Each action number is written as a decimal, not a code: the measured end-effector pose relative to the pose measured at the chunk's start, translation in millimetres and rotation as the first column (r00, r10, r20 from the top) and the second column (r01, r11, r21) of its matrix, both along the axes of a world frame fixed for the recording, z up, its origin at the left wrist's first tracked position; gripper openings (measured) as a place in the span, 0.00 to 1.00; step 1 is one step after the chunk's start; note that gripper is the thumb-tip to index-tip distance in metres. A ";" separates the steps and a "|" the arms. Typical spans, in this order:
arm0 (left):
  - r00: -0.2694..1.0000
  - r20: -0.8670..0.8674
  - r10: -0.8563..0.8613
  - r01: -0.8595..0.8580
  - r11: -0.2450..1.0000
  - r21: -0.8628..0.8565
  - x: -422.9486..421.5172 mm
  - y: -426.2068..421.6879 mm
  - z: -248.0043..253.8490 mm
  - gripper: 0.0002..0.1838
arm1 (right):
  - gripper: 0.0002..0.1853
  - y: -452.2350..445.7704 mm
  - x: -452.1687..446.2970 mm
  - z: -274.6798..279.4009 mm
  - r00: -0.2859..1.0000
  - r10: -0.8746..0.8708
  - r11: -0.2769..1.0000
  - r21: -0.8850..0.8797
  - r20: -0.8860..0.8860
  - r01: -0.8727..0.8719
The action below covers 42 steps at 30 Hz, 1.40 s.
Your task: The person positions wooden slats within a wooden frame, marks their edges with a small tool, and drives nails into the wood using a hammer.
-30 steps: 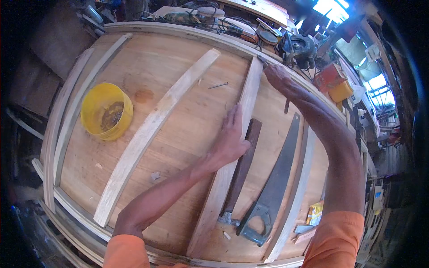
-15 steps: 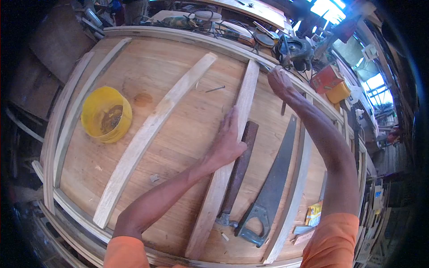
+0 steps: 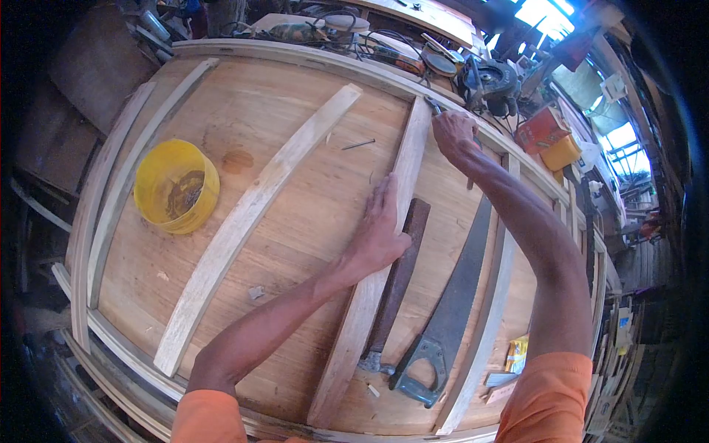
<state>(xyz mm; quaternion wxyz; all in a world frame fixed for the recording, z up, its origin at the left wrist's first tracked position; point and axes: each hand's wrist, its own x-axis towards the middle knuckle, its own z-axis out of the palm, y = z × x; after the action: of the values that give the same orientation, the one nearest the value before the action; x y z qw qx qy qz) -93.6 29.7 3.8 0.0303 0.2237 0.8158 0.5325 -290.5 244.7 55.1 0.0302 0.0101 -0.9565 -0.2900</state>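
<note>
pale wooden slat is running near to far; the left grip is grasping across its middle, while the right grip, nearer its far end, is clasping a dark-tipped tool there. a yellow plastic bucket is holding small dark bits, too small to identify.

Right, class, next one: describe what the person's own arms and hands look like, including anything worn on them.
Both the left hand and the right hand are bare, without gloves. The left sleeve and right sleeve are short and plain orange, with no markings in view. Both forearms are uncovered, and no watch or bracelet shows.
</note>
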 end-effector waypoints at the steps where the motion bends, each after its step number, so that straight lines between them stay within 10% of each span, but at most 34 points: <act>1: 1.000 0.003 -0.001 0.001 1.000 0.001 0.3 -0.2 0.5 0.57 | 0.11 1.0 -1.5 -1.5 1.000 -0.001 1.000 -0.001 0.000 0.001; 18: 1.000 -0.021 0.007 -0.007 1.000 -0.010 0.2 0.6 -2.7 0.57 | 0.10 5.6 -28.9 10.9 0.973 0.013 0.996 0.085 0.231 -0.033; 31: 1.000 0.007 0.013 -0.013 1.000 0.003 -1.0 -0.1 -3.5 0.59 | 0.08 24.8 -34.9 4.0 0.904 0.390 0.920 -0.040 0.175 -0.389; 42: 0.999 0.044 0.001 -0.001 1.000 -0.005 -1.1 -0.8 1.3 0.58 | 0.08 88.8 -45.3 10.1 0.882 0.434 0.833 -0.456 0.186 -0.313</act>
<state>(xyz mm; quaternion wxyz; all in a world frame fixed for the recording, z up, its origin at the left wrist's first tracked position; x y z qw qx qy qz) -94.7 28.8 5.1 0.0487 0.2114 0.8163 0.5354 -335.8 333.5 65.2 -0.0483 0.2331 -0.9691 -0.0649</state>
